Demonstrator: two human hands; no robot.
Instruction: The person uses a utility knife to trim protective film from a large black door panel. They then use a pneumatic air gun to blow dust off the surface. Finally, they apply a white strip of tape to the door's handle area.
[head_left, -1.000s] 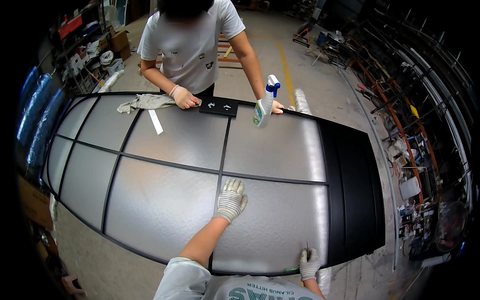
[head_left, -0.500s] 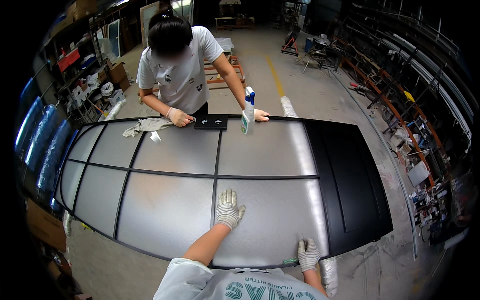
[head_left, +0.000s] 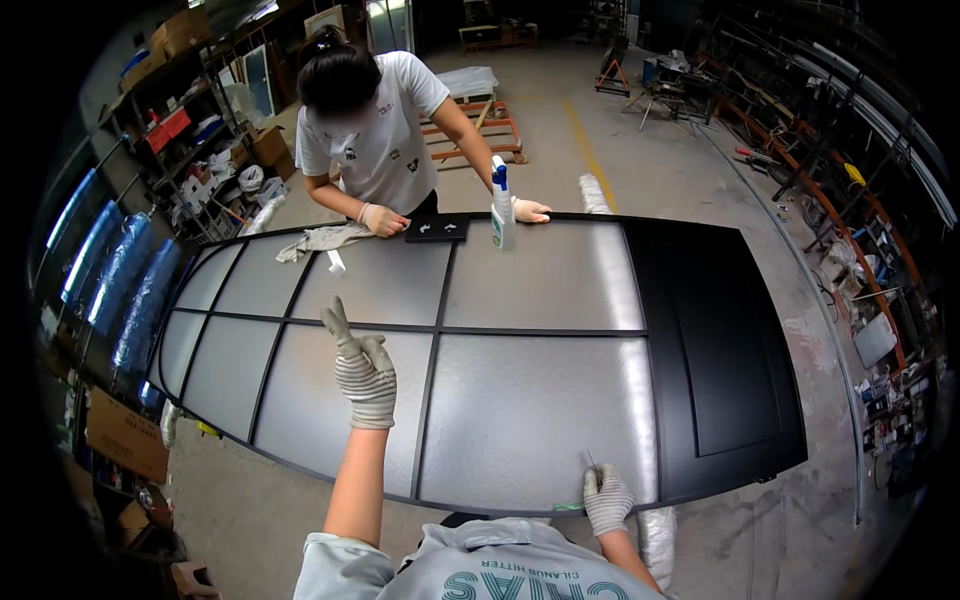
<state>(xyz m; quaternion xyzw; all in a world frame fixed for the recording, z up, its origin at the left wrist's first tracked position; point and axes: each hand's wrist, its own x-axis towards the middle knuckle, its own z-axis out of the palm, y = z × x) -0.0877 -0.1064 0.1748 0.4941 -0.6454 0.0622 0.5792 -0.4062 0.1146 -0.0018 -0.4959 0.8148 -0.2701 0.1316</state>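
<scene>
A large black-framed door panel (head_left: pixel 722 345) with frosted glass panes lies flat before me. My left hand (head_left: pixel 362 370), in a grey-white striped work glove, is raised over the left part of the glass, fingers stretched out and holding nothing. Near the panel's front edge, my right hand (head_left: pixel 607 498), gloved likewise, is curled closed around a thin dark pointed tool (head_left: pixel 592 461) whose exact kind I cannot make out. Beside that hand, a small green strip (head_left: pixel 568 507) lies on the frame edge.
Across the panel a co-worker (head_left: pixel 375 140) leans over its far edge, hands resting there. Near them are a spray bottle (head_left: pixel 502 215), a grey cloth (head_left: pixel 325 240), a black tray-like block (head_left: pixel 437 229) and a white paper scrap (head_left: pixel 336 262). Wrapped rolls (head_left: pixel 657 548) lie beneath the panel.
My left hand has lifted from the glass near the middle bar and swung left. My right hand stays at the front edge. The view has shifted slightly.
</scene>
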